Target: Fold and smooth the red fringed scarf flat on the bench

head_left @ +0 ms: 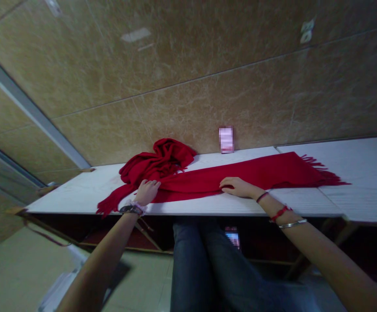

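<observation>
A long red scarf (260, 172) is stretched sideways over a white tabletop, and its fringed end lies to the right. At its left, more of the red fabric sits in a crumpled heap (168, 158), with another fringed end hanging toward the table's front edge. My left hand (147, 192) has its fingers curled onto the fabric where the flat stretch meets the heap. Near the middle of the flat stretch, my right hand (239, 187) has fingers and thumb bent together at the scarf's front edge. Fabric and knuckles partly hide both sets of fingertips.
The white tabletop (360, 173) runs along a brown tiled wall (188, 65). A small upright item with a blurred face (226, 140) leans against that wall. Dark open shelving (90, 232) is under the top. A whitish object (60, 288) is on the floor at lower left.
</observation>
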Tool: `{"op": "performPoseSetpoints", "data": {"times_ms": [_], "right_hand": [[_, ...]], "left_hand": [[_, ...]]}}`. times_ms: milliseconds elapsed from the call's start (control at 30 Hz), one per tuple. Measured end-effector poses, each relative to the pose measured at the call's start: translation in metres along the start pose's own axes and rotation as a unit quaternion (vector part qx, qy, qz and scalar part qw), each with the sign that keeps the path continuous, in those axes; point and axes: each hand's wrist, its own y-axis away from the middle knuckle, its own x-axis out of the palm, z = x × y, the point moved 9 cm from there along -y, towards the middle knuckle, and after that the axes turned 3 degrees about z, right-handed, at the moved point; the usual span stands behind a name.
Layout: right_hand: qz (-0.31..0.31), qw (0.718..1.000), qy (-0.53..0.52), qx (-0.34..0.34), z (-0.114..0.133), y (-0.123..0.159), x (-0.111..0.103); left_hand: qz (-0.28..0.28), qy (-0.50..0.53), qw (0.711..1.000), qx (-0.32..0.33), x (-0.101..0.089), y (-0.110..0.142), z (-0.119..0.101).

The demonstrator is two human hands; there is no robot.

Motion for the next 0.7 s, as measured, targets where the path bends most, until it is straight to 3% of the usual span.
{"op": "performPoseSetpoints", "data": {"times_ms": [267,333,433,533,700], "right_hand": [[0.012,1.000,0.011,0.006,0.003,-0.001,-0.001],[0.013,1.000,0.009,0.003,0.003,-0.001,0.000],[0.006,1.000,0.001,0.000,0.001,-0.001,0.001],[-0.005,1.000,-0.014,0.007,-0.002,-0.001,0.000],[-0.028,0.998,-0.052,0.034,-0.008,0.001,-0.008]], "left_hand": [[-0.012,-0.033,0.999,0.028,-0.038,0.015,0.017],[0.000,-0.043,0.998,0.045,-0.034,0.025,0.010],[0.059,-0.034,0.995,0.075,-0.005,0.039,-0.006],[0.077,-0.015,0.996,0.042,0.015,0.042,-0.006],[0.055,-0.023,0.998,0.029,0.004,0.036,0.004]]}}
